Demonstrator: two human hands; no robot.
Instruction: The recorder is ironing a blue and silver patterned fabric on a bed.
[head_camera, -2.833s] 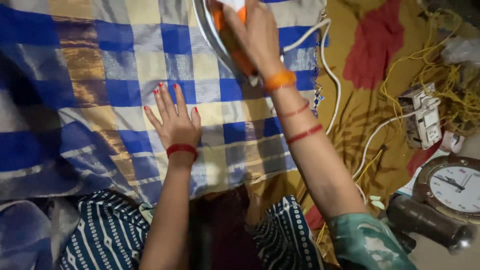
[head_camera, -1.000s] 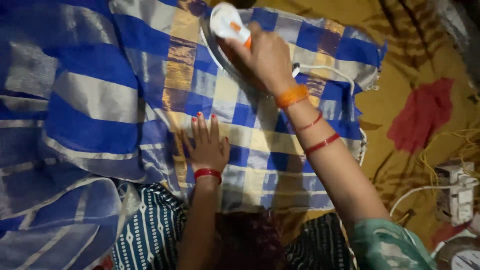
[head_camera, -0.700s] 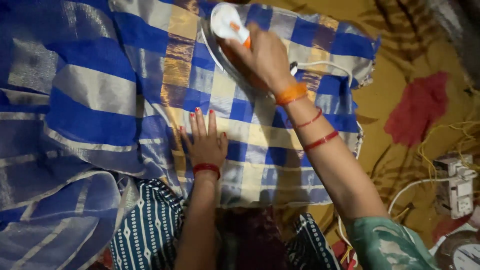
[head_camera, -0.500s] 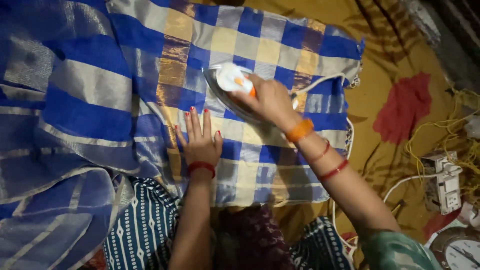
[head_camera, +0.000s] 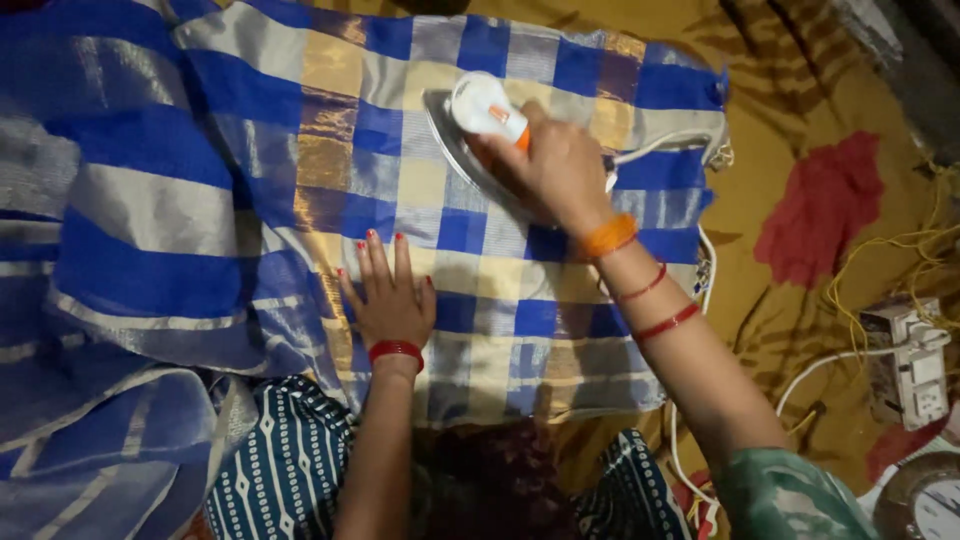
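Head view looks down on a blue, cream and gold checked cloth spread flat over a mustard floor sheet with a red patch. Right hand is clenched around the handle of a white and orange iron, whose soleplate rests on the cloth just beyond the knuckles. Orange and red bangles circle that wrist, and a white cord trails from the iron behind the hand toward the cloth's far edge. Left hand lies released, palm down with fingers spread, pressing the cloth nearer the body, well apart from the iron; a red bangle sits at its wrist. Out past the right forearm, a white power strip lies among yellow wires, and a round clock shows at the frame's corner.
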